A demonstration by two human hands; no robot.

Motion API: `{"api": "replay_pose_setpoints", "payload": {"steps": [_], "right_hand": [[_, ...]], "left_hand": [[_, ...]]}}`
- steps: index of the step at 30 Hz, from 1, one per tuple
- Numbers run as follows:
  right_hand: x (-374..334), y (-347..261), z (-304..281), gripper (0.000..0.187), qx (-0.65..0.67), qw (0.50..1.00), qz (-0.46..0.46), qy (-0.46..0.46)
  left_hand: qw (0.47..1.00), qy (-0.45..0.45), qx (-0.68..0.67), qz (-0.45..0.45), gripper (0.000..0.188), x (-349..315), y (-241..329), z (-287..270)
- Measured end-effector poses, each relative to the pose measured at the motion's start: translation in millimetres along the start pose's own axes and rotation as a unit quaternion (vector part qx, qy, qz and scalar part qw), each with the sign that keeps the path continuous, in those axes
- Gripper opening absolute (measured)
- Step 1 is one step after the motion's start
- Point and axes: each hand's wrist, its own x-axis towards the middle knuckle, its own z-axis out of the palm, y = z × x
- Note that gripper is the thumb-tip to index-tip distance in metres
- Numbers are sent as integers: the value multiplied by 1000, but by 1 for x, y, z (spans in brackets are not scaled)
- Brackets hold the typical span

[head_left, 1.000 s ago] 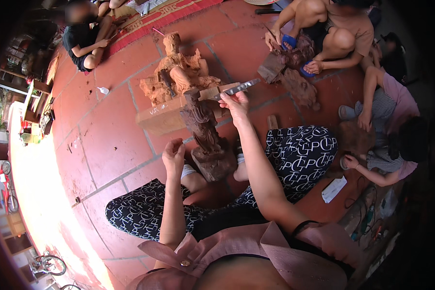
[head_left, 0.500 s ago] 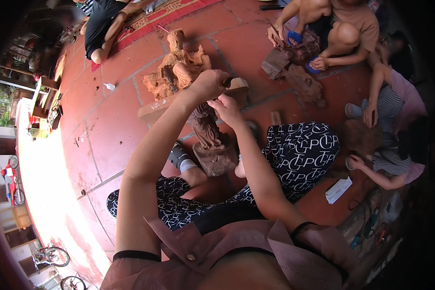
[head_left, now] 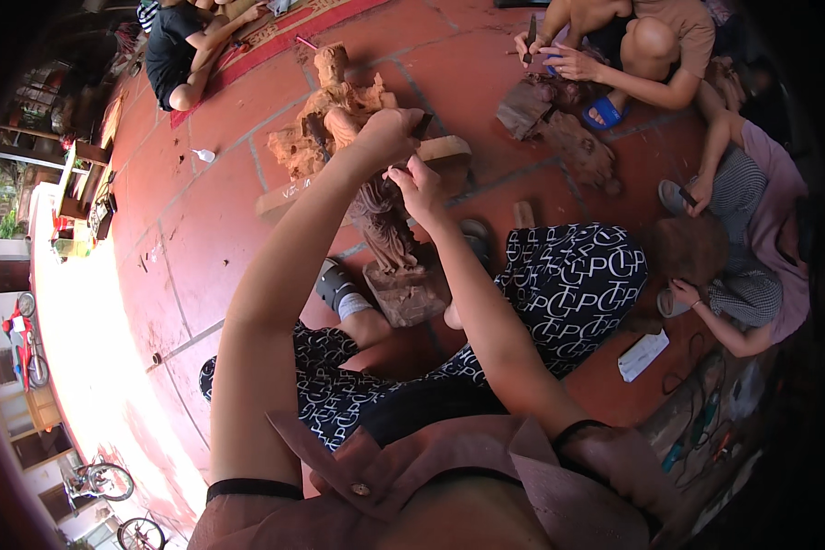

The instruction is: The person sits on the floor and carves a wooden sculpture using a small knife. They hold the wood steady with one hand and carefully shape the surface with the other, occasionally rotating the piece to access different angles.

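Between my legs stands a dark brown carved wooden figure on a rough block base, tilted slightly in view. My left hand is closed above its upper part, and a short dark end of some object juts from the fist; its kind is hidden. Just below it and to the right, my right hand is closed beside the figure's top, thumb raised; what its fingers grip, if anything, cannot be made out. Both hands cover the figure's head. Behind them rises a larger orange-brown wood carving, next to a wooden board.
A person at upper right holds a dark tool over a reddish-brown carving. Another person sits at right beside a wood block. A white bottle, a small wood block and white paper lie on the tiles.
Both my hands have shifted slightly left, still closed. The person at upper right now holds the tool upright, and their other hand has come up from the foot. The person at upper left leans further into view.
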Motion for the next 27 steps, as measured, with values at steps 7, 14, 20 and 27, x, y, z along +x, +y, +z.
{"api": "replay_pose_setpoints", "payload": {"steps": [7, 14, 20, 27], "right_hand": [[-16, 0, 7, 21, -25, 998, -27, 49], [-11, -3, 4, 23, -44, 995, -63, 70], [-10, -2, 11, 25, -22, 996, -43, 78], [-17, -1, 19, 22, -52, 990, -58, 119]], "left_hand": [[999, -15, 11, 31, 20, -8, 8, 10], [999, -44, 14, 14, 21, 0, 10, 8], [997, -63, 38, -34, 22, 5, 19, 0], [995, -78, 59, -10, 24, 0, 18, 9]]}}
